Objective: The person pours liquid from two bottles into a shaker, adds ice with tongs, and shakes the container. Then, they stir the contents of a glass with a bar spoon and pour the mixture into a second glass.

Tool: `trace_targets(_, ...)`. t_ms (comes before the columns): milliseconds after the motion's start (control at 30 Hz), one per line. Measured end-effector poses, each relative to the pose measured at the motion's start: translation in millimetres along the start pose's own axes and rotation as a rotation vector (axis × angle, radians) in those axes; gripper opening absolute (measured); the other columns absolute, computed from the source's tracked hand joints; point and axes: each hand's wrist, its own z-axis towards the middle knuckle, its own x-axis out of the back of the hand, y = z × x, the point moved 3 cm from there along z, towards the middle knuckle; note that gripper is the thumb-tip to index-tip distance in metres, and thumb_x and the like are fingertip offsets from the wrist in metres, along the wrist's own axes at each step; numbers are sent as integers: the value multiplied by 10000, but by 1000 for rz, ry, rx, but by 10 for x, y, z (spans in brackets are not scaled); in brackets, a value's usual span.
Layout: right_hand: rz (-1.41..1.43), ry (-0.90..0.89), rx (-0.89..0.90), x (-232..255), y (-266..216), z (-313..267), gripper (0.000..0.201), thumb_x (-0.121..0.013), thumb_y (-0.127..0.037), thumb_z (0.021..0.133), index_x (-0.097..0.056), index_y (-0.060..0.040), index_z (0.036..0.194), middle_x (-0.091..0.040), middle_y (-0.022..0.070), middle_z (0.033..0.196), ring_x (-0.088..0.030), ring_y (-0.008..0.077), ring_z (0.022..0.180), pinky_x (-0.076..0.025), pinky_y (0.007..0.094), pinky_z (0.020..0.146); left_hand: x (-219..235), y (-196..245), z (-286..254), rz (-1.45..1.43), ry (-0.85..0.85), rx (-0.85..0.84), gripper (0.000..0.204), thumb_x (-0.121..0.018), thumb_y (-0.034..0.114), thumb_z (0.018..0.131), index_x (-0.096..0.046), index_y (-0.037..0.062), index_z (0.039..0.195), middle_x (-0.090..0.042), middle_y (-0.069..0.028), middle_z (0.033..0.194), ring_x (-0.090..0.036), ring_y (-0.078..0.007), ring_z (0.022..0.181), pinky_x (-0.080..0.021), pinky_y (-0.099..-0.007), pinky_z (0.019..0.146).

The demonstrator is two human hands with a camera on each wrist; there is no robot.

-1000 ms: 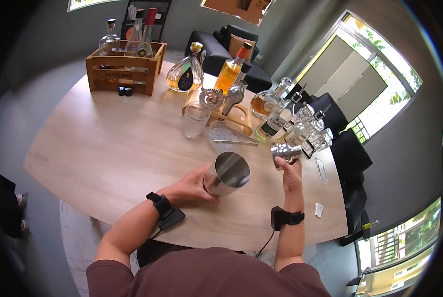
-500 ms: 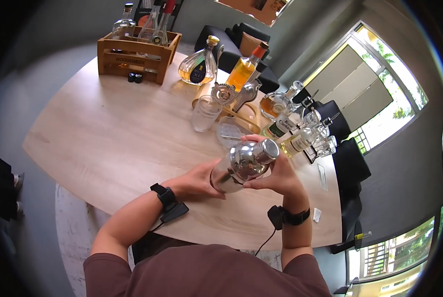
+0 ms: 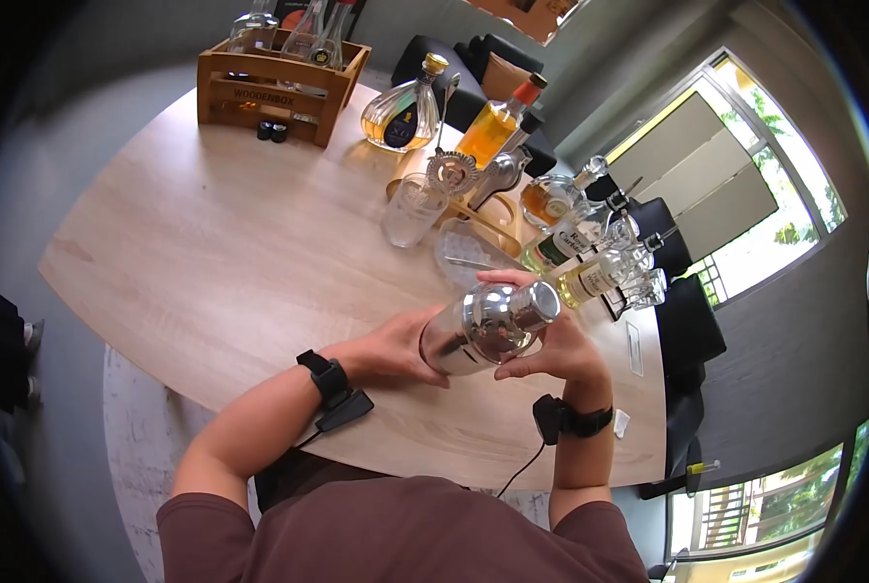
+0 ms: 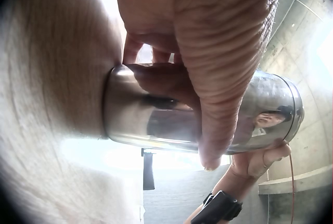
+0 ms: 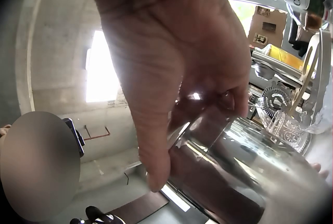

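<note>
Two hands are on the cocktail shaker (image 3: 483,328), which you hold tilted just above the near right part of the table (image 3: 211,272). Your left hand (image 3: 396,345) wraps its fingers round the tin's lower body; the left wrist view confirms thumb and fingers curled against the steel. Your right hand (image 3: 551,350) cups the cap end, fingers curled over the shoulder. A second ago the tin stood open in your left hand while your right held the cap (image 3: 532,301) apart; the cap now sits on the tin, and by my judgement the shaker is closed, though how tight the seat is cannot be told.

Just beyond the shaker lies a clear ice tray (image 3: 469,255). Left of it stands a glass (image 3: 412,209), with a strainer (image 3: 452,172) behind. Clear bottles (image 3: 590,262) cluster on the right. At the far left sits a wooden crate (image 3: 279,83) holding more bottles.
</note>
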Motion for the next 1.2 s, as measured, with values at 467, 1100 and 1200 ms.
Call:
trace_targets(467,104,95,125,-150,356,-61,1081,-938,-153,535,-324,-59,1420,-417,122,1432,-412,238,1318,-362,397,1092,9,-44,20,49,71,3,679,-842,66,615,-495,36,1198,-571,-53,1113,-524,-141,1071,-422,-291,957)
trace_targets(1100,13,318,308,-256,215,51,806,-894,-226,571,-493,9,1230,-576,192,1221,-561,260,1128,-452,382,965,33,-165,10,171,62,98,923,-854,57,573,-381,48,1367,-527,-79,1260,-464,-162,1181,-393,-321,1014)
trace_targets(1200,22,435,242,-338,203,15,766,-853,-206,590,-494,18,1229,-589,172,1193,-573,246,1096,-455,374,964,-10,-227,20,46,58,43,930,-844,35,577,-372,52,1378,-524,-68,1261,-467,-162,1180,-396,-317,1010)
